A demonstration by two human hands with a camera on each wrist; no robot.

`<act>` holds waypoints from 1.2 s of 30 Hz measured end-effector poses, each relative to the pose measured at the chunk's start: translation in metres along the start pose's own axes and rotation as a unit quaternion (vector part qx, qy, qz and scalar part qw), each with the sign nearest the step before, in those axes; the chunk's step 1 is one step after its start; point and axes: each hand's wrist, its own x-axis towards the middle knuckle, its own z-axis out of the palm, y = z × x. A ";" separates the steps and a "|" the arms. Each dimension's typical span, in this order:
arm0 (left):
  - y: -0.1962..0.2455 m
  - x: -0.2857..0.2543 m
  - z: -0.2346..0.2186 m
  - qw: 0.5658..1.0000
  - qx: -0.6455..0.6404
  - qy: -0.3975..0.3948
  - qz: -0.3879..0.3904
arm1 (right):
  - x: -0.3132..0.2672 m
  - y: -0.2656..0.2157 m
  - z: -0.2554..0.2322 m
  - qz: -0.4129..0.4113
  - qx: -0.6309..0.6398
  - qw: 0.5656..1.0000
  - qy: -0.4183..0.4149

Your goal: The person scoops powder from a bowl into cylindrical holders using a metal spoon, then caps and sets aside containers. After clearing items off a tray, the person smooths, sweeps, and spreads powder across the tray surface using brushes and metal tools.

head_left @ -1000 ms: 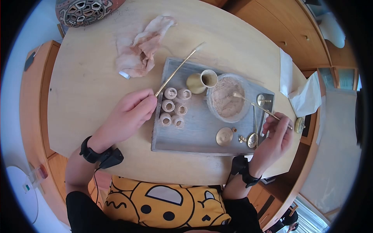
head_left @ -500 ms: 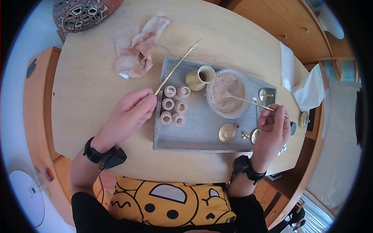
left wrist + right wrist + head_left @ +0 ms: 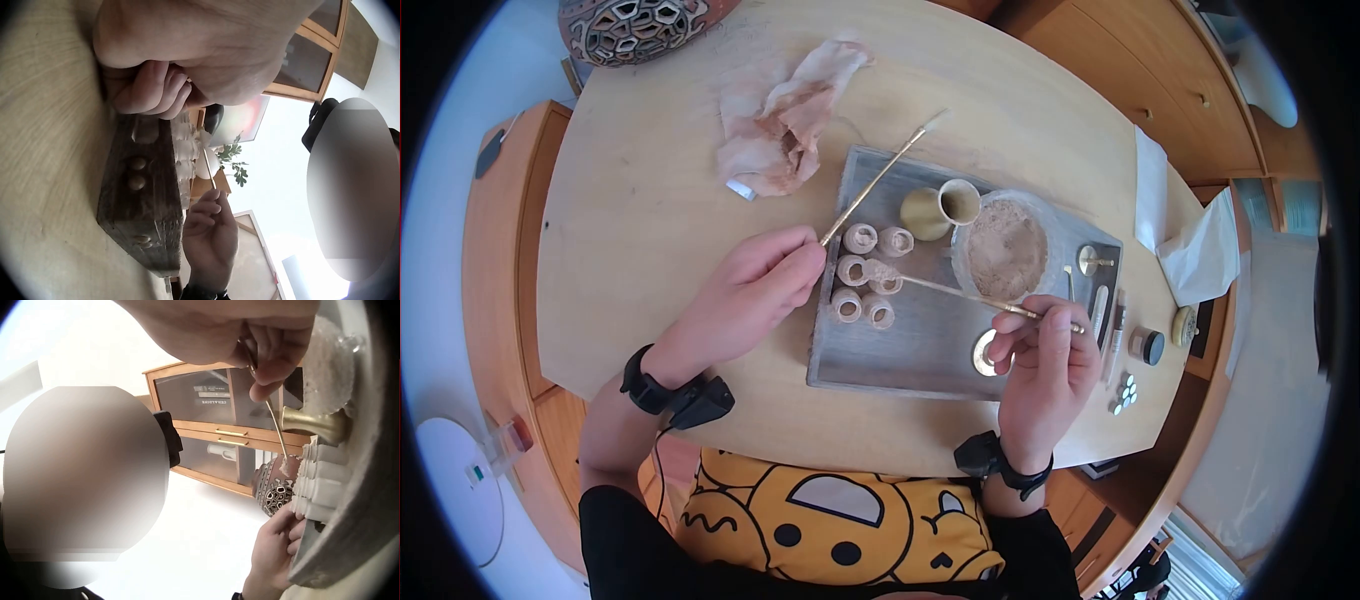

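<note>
While the right hand [image 3: 1048, 370] pinches the handle of a long, thin gold-coloured spoon [image 3: 960, 292] between thumb and curled fingers, its far end, heaped with pale brown powder [image 3: 880, 270], lies well left of those fingertips, over the middle row of six small, round-mouthed, powder-dusted jars [image 3: 860, 238]. Whether spoon and rims touch: cannot tell. Left hand [image 3: 765, 290] at the tray's left edge, fingers curled, thumb and forefinger gripping the lower end of a slender gold-coloured rod with a pale, tuft-like tip [image 3: 870, 188]; rod slants up and away from the fingers, over the tray corner, tip beyond the far edge. Jars stand in two columns just right of the left fingertips, inside the grey rectangular wooden tray [image 3: 900, 360]. Beyond them, to the right, a brass-coloured vase with flared mouth [image 3: 925, 215] stands upright beside a round, translucent bowl [image 3: 1055, 255] holding more of the powder. Bowl sits just beyond the right fingers. Round, gold-coloured metal dish [image 3: 984, 352] partly hidden by the right hand, close left of its fingers. Crumpled, brown-stained white cloth [image 3: 785, 130] on the pale wooden table [image 3: 650, 180], beyond the left hand, outside the tray.
</note>
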 end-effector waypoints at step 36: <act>-0.003 0.001 0.001 1.000 0.000 0.008 -0.007 | 0.027 -0.006 -0.038 -0.029 -0.083 0.983 0.163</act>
